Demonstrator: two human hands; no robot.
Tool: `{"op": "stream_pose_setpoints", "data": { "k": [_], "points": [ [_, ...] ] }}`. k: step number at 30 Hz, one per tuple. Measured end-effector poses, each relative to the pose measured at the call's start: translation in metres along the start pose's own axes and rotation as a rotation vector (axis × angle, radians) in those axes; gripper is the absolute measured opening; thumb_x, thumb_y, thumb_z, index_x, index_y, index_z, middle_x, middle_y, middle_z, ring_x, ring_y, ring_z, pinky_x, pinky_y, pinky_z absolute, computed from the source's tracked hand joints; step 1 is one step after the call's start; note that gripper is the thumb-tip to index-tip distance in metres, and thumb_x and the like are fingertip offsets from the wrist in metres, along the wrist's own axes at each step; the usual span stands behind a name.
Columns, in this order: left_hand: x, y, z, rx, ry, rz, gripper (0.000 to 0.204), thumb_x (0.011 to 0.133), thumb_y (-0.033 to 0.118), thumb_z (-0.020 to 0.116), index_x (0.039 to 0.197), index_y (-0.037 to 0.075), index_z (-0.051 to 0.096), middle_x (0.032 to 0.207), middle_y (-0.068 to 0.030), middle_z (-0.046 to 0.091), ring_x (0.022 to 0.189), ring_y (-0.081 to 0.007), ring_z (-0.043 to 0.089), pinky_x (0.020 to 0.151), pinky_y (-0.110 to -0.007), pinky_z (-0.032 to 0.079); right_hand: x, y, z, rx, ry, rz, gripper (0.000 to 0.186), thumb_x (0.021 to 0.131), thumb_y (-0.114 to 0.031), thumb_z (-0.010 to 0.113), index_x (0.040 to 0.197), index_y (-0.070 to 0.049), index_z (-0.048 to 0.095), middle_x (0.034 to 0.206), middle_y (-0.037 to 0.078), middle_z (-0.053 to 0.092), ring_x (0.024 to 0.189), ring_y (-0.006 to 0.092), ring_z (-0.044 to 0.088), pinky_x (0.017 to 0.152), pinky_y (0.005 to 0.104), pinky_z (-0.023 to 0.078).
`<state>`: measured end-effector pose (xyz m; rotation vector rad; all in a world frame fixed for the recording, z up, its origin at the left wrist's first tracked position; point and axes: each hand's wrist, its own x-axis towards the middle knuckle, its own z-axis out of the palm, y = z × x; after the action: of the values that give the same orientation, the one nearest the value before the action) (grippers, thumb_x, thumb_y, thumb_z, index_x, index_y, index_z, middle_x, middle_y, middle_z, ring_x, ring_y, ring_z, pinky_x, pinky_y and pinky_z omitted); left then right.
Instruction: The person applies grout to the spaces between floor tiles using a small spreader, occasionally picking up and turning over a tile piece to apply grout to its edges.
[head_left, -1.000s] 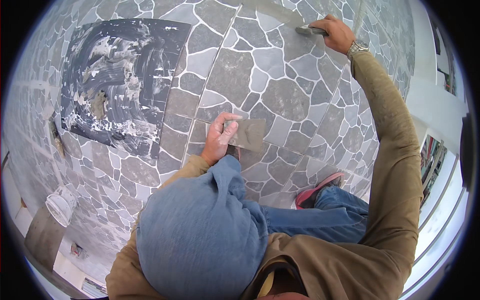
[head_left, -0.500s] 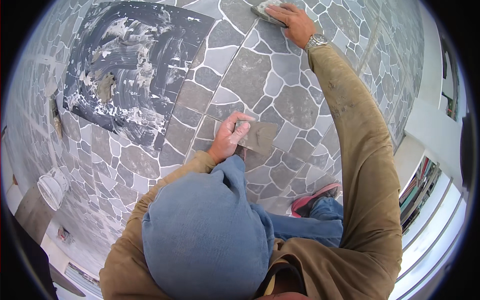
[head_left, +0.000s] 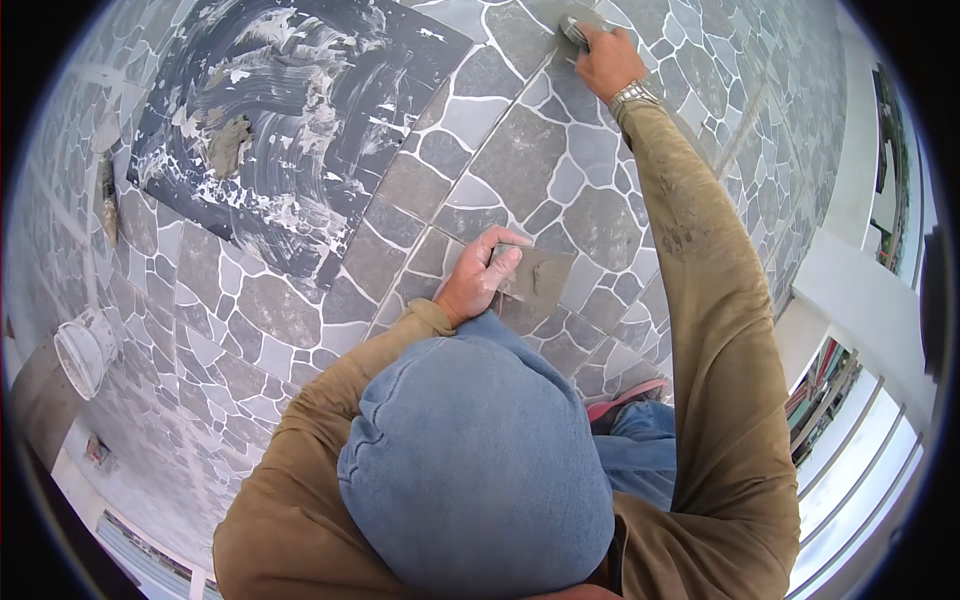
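Observation:
My left hand (head_left: 482,276), whitened on the fingertips, is closed on a flat, squarish scraper (head_left: 541,281) with a dab of grey paste on its face. The scraper is just above my bent knee (head_left: 478,455) in blue jeans. Out ahead, my right arm is stretched to the far part of the floor. There my right hand (head_left: 612,64), with a metal watch at the wrist, is closed on a small grey flat tool (head_left: 574,33) against the stone-patterned tiles (head_left: 517,150). The exact shape of that tool is partly hidden by my fingers.
A dark board (head_left: 400,65) smeared with white and grey paste lies at the far left. Left of it is a tool with a worn handle (head_left: 108,200). A white bucket (head_left: 85,352) stands at the left edge. A red and dark shoe (head_left: 625,397) is near my knee.
My right hand has turned and shifted slightly right and nearer, its tool now tilted up rather than flat under the fingers. The view has shifted a little; my left hand still holds the scraper.

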<state>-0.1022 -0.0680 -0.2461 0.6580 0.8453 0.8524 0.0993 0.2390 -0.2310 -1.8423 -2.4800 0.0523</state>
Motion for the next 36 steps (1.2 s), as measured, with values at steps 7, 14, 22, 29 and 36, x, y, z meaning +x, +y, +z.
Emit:
{"op": "stream_pose_setpoints", "data": {
  "k": [7, 14, 22, 29, 36],
  "points": [
    [-0.001, -0.013, -0.009, 0.047, 0.003, 0.045, 0.02, 0.104, 0.022, 0.056, 0.116, 0.007, 0.06, 0.098, -0.0017, 0.061, 0.087, -0.0084, 0.058, 0.075, -0.025, 0.051, -0.039, -0.056, -0.025, 0.194, -0.183, -0.082, 0.048, 0.079, -0.011, 0.058, 0.127, -0.016, 0.066, 0.098, 0.018, 0.071, 0.104, 0.035, 0.062, 0.085, 0.0467, 0.055],
    [0.002, -0.004, -0.004, -0.019, 0.01, -0.013, 0.019, 0.103, 0.021, 0.057, 0.116, 0.007, 0.06, 0.095, -0.0022, 0.061, 0.079, -0.008, 0.059, 0.064, -0.025, 0.052, -0.021, -0.027, 0.007, 0.144, 0.007, -0.077, 0.035, 0.081, -0.012, 0.061, 0.115, -0.008, 0.07, 0.099, 0.016, 0.072, 0.101, 0.0355, 0.065, 0.089, 0.0451, 0.053],
    [0.023, 0.034, -0.005, -0.058, 0.13, -0.106, 0.021, 0.104, 0.022, 0.055, 0.118, 0.008, 0.06, 0.088, -0.0004, 0.063, 0.07, -0.0067, 0.059, 0.053, -0.023, 0.049, -0.096, 0.015, -0.053, 0.975, -0.198, 0.138, 0.045, 0.08, -0.011, 0.072, 0.125, -0.012, 0.069, 0.101, 0.008, 0.075, 0.079, 0.0194, 0.067, 0.074, 0.0329, 0.054],
    [0.07, 0.116, -0.042, 0.26, 0.121, -0.111, 0.029, 0.107, 0.032, 0.047, 0.116, 0.01, 0.063, 0.086, 0.0021, 0.063, 0.069, -0.0026, 0.057, 0.048, -0.02, 0.042, -0.145, -0.018, -0.154, 1.059, -0.23, 0.026, 0.04, 0.081, -0.006, 0.077, 0.121, -0.009, 0.072, 0.106, 0.003, 0.075, 0.083, 0.0148, 0.066, 0.075, 0.0284, 0.054],
    [0.086, 0.138, -0.025, 0.444, -0.081, -0.037, 0.03, 0.107, 0.034, 0.046, 0.111, 0.01, 0.063, 0.079, 0.0029, 0.06, 0.062, -0.0032, 0.053, 0.047, -0.02, 0.04, -0.16, -0.054, -0.152, 0.409, -0.156, -0.627, 0.059, 0.064, 0.005, 0.068, 0.12, -0.012, 0.072, 0.119, 0.0, 0.073, 0.103, 0.028, 0.061, 0.086, 0.0396, 0.052]
  ]
}}
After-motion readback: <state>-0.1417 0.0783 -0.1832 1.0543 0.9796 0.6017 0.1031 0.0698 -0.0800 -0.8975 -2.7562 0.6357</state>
